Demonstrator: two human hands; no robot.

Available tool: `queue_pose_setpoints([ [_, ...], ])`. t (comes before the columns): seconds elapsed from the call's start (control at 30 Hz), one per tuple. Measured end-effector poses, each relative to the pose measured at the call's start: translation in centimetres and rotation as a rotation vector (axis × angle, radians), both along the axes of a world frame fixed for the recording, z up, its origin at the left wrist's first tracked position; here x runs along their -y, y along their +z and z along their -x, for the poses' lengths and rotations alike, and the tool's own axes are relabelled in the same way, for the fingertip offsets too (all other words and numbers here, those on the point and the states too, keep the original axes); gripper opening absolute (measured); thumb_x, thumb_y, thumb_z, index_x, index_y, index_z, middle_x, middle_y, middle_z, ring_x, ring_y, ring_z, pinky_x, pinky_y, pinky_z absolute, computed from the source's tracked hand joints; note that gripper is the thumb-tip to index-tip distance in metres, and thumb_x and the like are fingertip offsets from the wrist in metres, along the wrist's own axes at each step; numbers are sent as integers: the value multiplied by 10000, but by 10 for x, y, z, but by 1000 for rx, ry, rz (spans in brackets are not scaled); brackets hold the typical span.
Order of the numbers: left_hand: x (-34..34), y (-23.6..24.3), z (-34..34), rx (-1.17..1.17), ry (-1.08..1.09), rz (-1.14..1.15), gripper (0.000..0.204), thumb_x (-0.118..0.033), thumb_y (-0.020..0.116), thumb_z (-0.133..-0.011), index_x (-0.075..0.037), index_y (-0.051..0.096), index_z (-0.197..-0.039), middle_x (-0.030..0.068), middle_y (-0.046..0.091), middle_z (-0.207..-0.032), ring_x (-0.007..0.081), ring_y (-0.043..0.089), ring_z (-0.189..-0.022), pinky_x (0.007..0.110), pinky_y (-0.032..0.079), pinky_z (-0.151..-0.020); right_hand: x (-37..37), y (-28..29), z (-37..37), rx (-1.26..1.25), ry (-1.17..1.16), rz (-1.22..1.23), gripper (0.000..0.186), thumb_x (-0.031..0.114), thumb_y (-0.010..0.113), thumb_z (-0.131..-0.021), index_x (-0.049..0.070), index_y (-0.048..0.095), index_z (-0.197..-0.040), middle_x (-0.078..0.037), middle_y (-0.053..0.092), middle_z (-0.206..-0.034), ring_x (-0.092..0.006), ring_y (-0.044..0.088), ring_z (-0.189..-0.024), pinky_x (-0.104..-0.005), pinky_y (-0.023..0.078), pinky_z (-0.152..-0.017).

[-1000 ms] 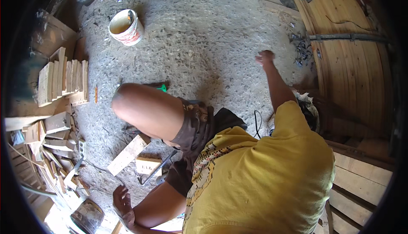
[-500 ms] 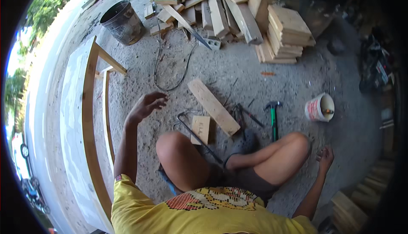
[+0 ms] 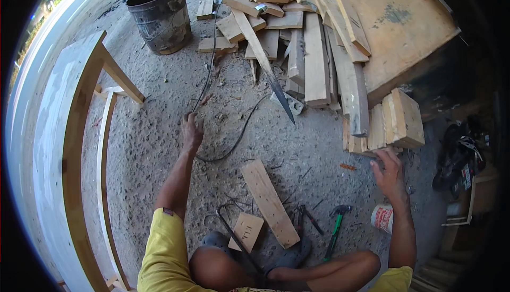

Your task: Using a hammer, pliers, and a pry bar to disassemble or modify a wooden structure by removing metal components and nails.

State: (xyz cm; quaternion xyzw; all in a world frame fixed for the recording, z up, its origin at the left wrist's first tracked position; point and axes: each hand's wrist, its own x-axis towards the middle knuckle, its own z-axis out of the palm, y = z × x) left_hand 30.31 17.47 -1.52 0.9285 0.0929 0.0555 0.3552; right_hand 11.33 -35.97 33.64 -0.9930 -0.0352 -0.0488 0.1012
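My left hand [image 3: 192, 130] reaches forward to a thin black cord [image 3: 239, 138], fingers bent at it; I cannot tell whether they grip it. My right hand [image 3: 389, 172] has its fingers apart at the lower edge of a stack of short boards [image 3: 404, 117]. Below, between my hands, lie a plank [image 3: 268, 202], a small marked wooden block [image 3: 245, 231], a bent metal bar [image 3: 234, 233], a hammer with a green handle [image 3: 336, 228] and a dark tool [image 3: 311, 219]. A white bucket [image 3: 382, 219] is partly behind my right forearm.
A heap of offcuts [image 3: 313, 58], with a long dark-tipped pointed piece [image 3: 271, 74], lies ahead against a wooden panel [image 3: 404, 26]. A black bucket [image 3: 162, 26] stands at upper left. A wooden frame [image 3: 74, 148] runs along my left; dark clutter [image 3: 457, 156] sits at right.
My view has swung round toward the offcut heap. My left hand has moved forward to the cord, and my right hand has risen from beside my knee to the stacked boards.
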Motion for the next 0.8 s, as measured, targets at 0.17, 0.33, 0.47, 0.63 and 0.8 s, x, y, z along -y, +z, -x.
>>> queue_pose_setpoints([
  [0.17,21,-32,-64,145,-159,-295,688,-346,691,-970,-117,436,-1566,204,269,-1691,416,254,-1560,519,266,-1258,-80,-11,-141,-86,145,3,325,63,780,-868,-3,661,-1162,-196,646,-1072,-431,671,-1011,-462,536,-840],
  [0.33,21,-45,-74,96,-267,-353,820,-510,615,-972,-88,340,-1619,184,221,-1716,385,163,-1599,511,116,-1305,-140,-50,-309,64,354,21,369,186,802,-881,-4,665,-1167,-188,649,-1101,-414,674,-1029,-465,545,-867],
  [0.47,17,-43,-80,63,-268,-298,796,-442,660,-938,-62,388,-1582,210,273,-1687,393,215,-1579,532,152,-1289,-192,-90,-483,281,347,81,470,326,777,-917,18,654,-1251,-186,661,-1136,-397,684,-1058,-488,558,-895],
  [0.63,18,-37,-89,-27,-267,-283,722,-363,661,-935,-49,448,-1550,205,312,-1674,381,243,-1576,530,162,-1292,-234,-121,-654,188,135,287,520,353,775,-911,37,631,-1296,-201,634,-1239,-393,646,-1187,-527,565,-918],
  [0.8,15,-40,-93,-121,-302,-326,716,-387,622,-936,-49,458,-1545,206,316,-1677,385,220,-1583,539,131,-1297,-265,-140,-748,183,65,353,522,339,733,-929,43,592,-1336,-211,612,-1275,-393,609,-1244,-534,557,-950],
])
